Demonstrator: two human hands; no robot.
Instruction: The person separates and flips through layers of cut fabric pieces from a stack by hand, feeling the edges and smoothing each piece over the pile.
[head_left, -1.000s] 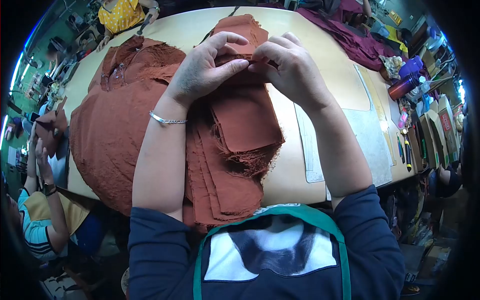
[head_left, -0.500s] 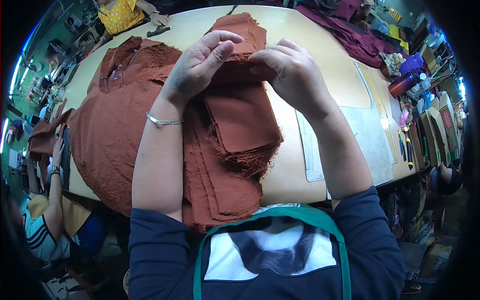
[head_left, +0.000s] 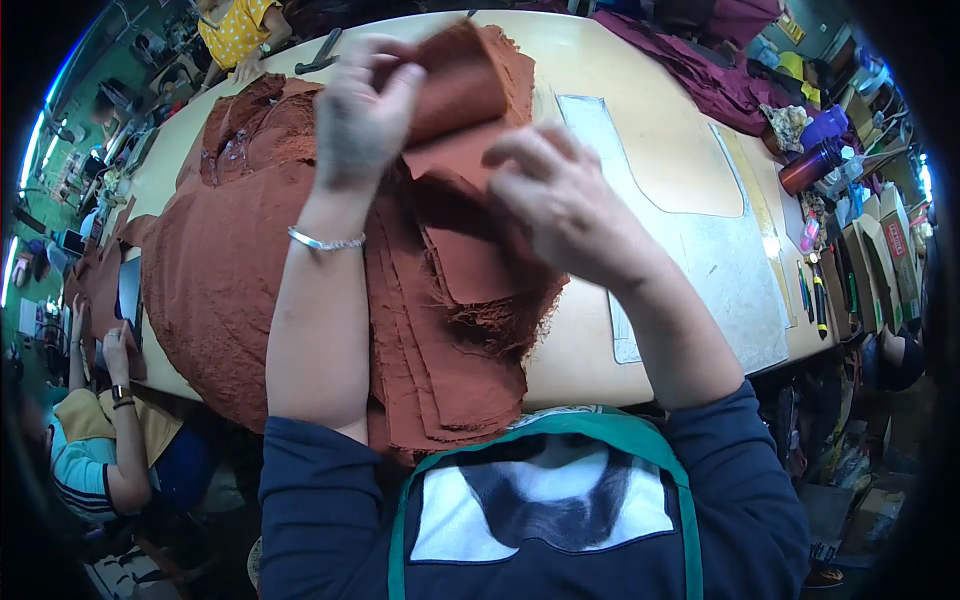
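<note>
My left hand (head_left: 360, 125), a silver bracelet on its wrist, grips the edge of a rust-brown fabric piece (head_left: 460, 85) between thumb and fingers. That piece is raised and folded over at the far end of the stack. My right hand (head_left: 565, 200) hovers over the fabric stack (head_left: 490, 265), blurred by motion, its fingers bent and apart with nothing visible in them. Cut layers with frayed edges (head_left: 500, 325) make up the stack. More layers (head_left: 430, 390) lie fanned out below, towards my body.
A large heap of rust-brown fabric (head_left: 220, 270) lies left. Clear pattern sheets (head_left: 700, 270) are on the right, near a yellow-black cutter (head_left: 820, 315) and a dark red bottle (head_left: 810, 165). Maroon cloth (head_left: 680, 75) lies at the back. Co-workers sit left (head_left: 100, 440) and far left (head_left: 240, 35).
My left hand has moved left and slightly down, drawing the upper fabric piece over. My right hand has come away from the cloth edge and moved down. More of the pattern sheet now shows.
</note>
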